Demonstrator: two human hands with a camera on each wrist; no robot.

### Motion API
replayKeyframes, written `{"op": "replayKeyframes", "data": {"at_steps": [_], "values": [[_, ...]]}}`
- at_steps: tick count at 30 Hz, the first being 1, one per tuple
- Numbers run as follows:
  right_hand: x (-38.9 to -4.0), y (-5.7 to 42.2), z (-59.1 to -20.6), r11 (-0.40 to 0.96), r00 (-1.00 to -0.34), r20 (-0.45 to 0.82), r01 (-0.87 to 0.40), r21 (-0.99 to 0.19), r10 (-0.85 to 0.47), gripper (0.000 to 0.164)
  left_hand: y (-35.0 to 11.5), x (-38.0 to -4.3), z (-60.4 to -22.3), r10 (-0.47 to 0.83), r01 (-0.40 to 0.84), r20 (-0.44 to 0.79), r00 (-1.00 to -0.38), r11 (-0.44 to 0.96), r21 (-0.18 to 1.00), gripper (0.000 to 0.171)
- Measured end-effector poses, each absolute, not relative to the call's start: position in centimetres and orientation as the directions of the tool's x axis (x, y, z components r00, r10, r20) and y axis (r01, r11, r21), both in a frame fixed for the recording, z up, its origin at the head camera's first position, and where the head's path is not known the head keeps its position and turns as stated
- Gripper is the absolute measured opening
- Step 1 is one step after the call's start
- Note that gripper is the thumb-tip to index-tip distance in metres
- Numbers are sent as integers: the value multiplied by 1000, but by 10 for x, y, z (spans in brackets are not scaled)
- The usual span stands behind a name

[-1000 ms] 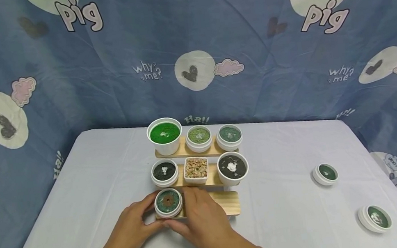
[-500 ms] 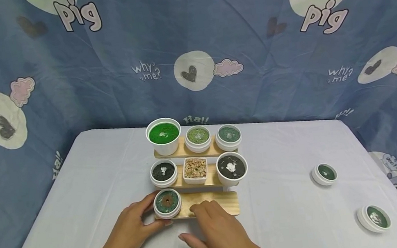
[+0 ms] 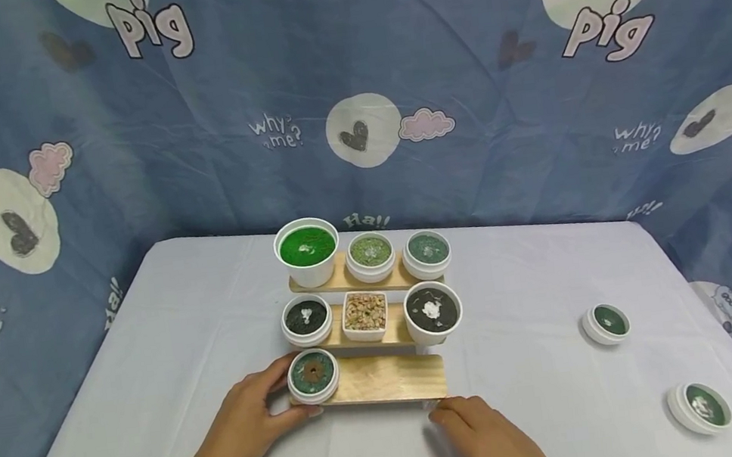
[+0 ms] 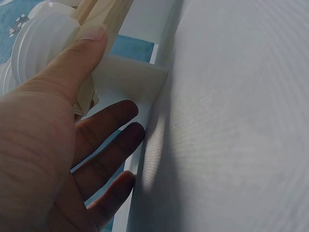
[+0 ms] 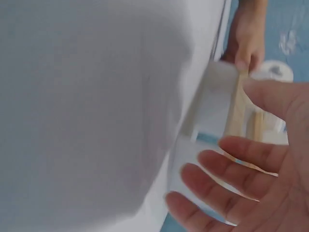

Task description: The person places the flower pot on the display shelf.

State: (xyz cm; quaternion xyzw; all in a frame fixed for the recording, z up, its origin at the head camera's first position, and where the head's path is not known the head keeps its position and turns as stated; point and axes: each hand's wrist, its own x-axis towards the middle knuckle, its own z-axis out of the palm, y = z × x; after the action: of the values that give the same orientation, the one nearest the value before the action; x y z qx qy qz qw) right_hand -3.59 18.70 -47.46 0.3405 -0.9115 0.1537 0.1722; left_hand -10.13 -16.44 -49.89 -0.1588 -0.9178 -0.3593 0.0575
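Observation:
A three-tier wooden stand with white supports stands on the white-covered table. On the left of its lowest board sits a round white tub with green contents and a brown ring-like centre. My left hand grips the left end of that board around the tub. In the left wrist view its thumb presses the board's front edge and three fingers spread below; the index finger is hidden. My right hand hovers off the stand's front right corner, fingers relaxed, holding nothing.
The middle board carries a dark-filled tub, a square nut-filled dish and a larger dark-filled cup. A bright green cup and two tubs stand on top. Two small green-filled tubs lie tilted at right.
My right hand has left the tub's side and moved right and toward me, past the lowest board's right end. The left hand stays where it was.

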Motion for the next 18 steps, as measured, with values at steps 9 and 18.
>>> {"op": "replayKeyframes", "data": {"at_steps": [9, 18], "values": [[-26, 233, -470, 882, -870, 306, -446, -151, -388, 53, -163, -101, -498, 249, 347, 241, -938, 691, 634, 77], [-29, 292, -467, 948, -921, 336, -266, -172, -197, 59, -163, -101, -499, 237, 314, 206, -949, 703, 638, 79]]}}
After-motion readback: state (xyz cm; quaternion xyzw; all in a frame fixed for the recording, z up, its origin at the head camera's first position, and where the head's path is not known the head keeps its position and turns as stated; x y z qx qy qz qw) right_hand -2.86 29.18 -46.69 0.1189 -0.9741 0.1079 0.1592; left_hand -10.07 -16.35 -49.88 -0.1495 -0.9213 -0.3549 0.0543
